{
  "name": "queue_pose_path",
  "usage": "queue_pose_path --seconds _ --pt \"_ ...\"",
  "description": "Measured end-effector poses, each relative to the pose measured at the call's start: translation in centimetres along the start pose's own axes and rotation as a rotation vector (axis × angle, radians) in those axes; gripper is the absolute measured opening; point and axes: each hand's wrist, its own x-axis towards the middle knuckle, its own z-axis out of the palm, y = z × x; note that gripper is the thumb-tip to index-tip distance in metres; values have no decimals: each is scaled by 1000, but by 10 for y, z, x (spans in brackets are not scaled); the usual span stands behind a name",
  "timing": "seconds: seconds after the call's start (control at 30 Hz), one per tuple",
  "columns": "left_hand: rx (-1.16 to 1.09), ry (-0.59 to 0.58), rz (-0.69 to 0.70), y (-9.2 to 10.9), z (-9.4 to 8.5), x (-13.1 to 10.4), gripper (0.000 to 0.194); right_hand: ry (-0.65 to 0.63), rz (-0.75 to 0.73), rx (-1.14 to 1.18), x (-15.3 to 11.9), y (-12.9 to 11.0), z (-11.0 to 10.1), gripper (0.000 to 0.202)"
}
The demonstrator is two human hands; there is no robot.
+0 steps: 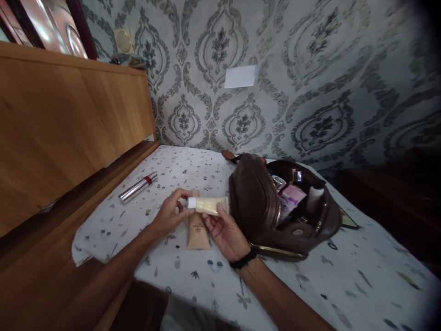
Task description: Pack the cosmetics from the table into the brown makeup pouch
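A small pale-yellow cream tube (207, 205) with a white cap lies sideways between my two hands. My left hand (172, 210) pinches the tube's white cap between thumb and fingers. On the other end, my right hand (225, 230) grips the tube's body; a black band circles that wrist. Beneath it a larger tan tube (199, 235) with dark printing rests on the cloth, its upper part partly covered by the yellow tube and my fingers. Just right of my right hand stands an unzipped brown leather bag (257, 193) with several items inside.
A silver cosmetic tube with a red band (138, 187) lies on the patterned white cloth (186, 168) at the left. Inside the bag are a purple-and-pink packet (292, 195) and a white bottle (314, 198). A wooden cabinet (76, 101) borders the left side; a papered wall stands behind.
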Motion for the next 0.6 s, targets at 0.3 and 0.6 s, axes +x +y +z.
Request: queue_pose_path --seconds 0.3,0.6 --pt "72 27 -129 0 -1 -4 32 -3 -5 -27 -1 3 1 24" --pt "130 -21 9 3 -2 -1 33 17 28 25 -1 -1 0 17"
